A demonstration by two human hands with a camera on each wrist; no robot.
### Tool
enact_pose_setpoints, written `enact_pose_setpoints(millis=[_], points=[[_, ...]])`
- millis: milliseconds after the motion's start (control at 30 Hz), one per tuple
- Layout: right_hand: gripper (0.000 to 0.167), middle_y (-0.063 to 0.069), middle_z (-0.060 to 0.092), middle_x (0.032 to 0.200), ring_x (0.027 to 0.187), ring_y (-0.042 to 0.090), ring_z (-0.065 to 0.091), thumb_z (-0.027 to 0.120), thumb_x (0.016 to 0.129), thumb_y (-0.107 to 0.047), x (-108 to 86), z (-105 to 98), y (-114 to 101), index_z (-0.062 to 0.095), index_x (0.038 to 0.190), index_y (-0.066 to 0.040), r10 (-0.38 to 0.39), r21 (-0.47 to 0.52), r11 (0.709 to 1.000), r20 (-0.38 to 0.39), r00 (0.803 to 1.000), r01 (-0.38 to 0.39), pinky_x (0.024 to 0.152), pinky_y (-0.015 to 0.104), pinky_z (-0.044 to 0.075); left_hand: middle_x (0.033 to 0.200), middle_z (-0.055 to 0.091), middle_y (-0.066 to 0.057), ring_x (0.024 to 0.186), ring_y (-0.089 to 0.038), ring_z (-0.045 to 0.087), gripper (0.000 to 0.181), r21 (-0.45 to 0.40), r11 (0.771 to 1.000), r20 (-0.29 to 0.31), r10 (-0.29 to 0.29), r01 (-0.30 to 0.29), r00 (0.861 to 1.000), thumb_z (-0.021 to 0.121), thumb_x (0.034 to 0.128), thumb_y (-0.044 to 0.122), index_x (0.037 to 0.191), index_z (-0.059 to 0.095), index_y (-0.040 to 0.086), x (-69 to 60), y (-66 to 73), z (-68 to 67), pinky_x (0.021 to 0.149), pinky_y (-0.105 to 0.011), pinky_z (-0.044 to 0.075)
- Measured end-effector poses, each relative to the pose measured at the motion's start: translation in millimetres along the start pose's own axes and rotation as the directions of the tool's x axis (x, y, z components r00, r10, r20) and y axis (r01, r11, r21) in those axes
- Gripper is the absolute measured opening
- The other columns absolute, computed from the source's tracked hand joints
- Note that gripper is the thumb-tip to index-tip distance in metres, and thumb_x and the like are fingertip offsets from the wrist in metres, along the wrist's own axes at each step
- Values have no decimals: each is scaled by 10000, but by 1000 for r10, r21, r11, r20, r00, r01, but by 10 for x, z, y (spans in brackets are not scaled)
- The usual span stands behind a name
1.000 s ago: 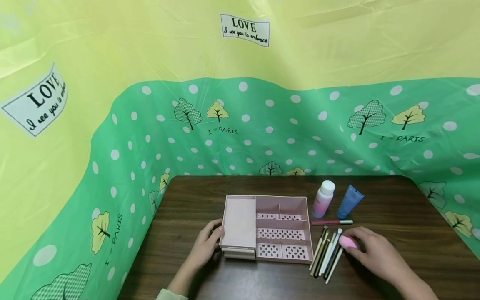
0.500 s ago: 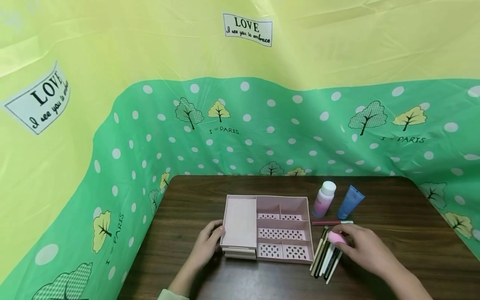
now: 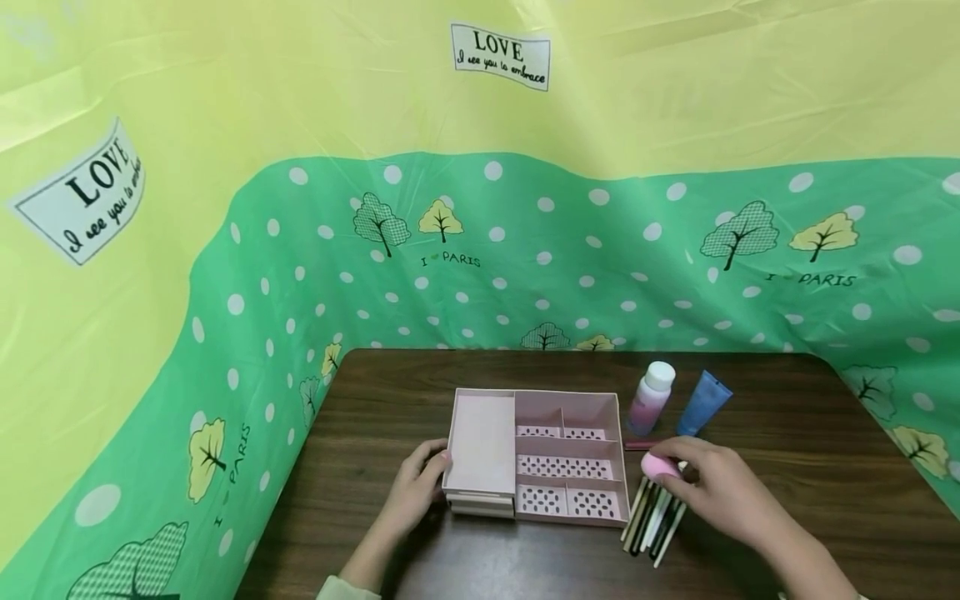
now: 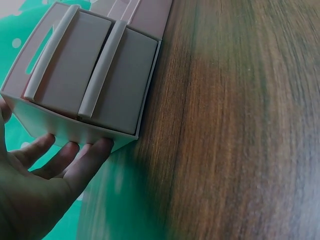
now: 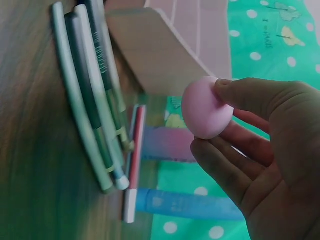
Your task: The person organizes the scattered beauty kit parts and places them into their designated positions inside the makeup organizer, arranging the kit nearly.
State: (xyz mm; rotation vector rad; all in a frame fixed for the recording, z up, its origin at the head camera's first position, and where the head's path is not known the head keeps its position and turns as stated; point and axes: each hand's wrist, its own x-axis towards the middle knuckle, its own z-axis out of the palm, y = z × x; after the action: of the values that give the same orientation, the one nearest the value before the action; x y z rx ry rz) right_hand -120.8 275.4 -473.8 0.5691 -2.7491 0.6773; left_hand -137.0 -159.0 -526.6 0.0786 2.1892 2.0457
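In the head view a pink makeup sponge point(image 3: 660, 466) is pinched between the thumb and fingertips of my right hand point(image 3: 723, 487), held over the brushes. The right wrist view shows the egg-shaped sponge point(image 5: 206, 107) plainly, off the table. My left hand point(image 3: 414, 486) rests against the left side of a pink organizer box point(image 3: 483, 442). In the left wrist view its relaxed fingers point(image 4: 62, 157) touch the box's side wall, beside two drawers point(image 4: 95, 70) with long handles. Several makeup brushes point(image 3: 651, 521) lie together right of the box, partly hidden under the right hand.
The organizer's right half has divided compartments point(image 3: 562, 467) with dotted bottoms. Behind the right hand stand a white-capped pink bottle point(image 3: 651, 400) and a blue tube point(image 3: 703, 404). A slim red tube point(image 3: 638, 446) lies before them, partly covered. A patterned curtain point(image 3: 517, 250) surrounds the dark wooden table point(image 3: 405, 375).
My right hand has carried the sponge left, from the right of the brushes to above them, nearer the box. My left hand keeps its place on the box.
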Motion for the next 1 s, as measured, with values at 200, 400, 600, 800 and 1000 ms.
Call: enact_pose_setpoints(millis=[200,400,600,800,1000], points=[[327,-68,737,1043,900,52,663,904,751,-111,86,-4,-103,783,1048,-177,-83,54,995,-68,994,86,701,284,607,1276,600,-262,982,-225,678,439,11,1000,-10,-1,1,1000,527,1069,252,1408,530,-27,4,4,4,800,-341,628],[285,-89,722,1019,856,4,629,882,797,-153,179,-1,-233,763,1052,-197,-87,139,986,-45,995,93,666,259,597,1256,599,-263,970,-225,680,437,-2,1000,-2,-10,10,1000,529,1068,248,1403,527,-33,23,-12,12,792,-336,632],[273,-101,711,971,811,-10,613,878,793,-131,250,72,-324,758,1030,-192,-100,211,972,-25,995,103,641,234,577,1267,592,-269,991,-230,676,449,-5,1000,6,-10,10,1000,524,1069,249,1409,515,-45,23,-11,13,804,-335,632],[287,-86,722,958,770,-31,598,871,787,-89,302,165,-404,762,1040,-173,-96,266,960,7,995,90,618,242,571,1254,604,-266,991,-230,675,440,-3,1000,0,-6,6,1000,527,1068,243,1397,526,-49,22,-17,17,791,-325,628],[259,-36,744,1025,819,10,637,843,830,-104,378,234,-504,759,1064,-175,-117,325,941,64,991,90,658,245,592,1261,600,-267,1005,-236,673,448,-1,1000,-5,-10,10,1000,521,1071,254,1399,524,-51,26,-19,21,792,-324,628]])
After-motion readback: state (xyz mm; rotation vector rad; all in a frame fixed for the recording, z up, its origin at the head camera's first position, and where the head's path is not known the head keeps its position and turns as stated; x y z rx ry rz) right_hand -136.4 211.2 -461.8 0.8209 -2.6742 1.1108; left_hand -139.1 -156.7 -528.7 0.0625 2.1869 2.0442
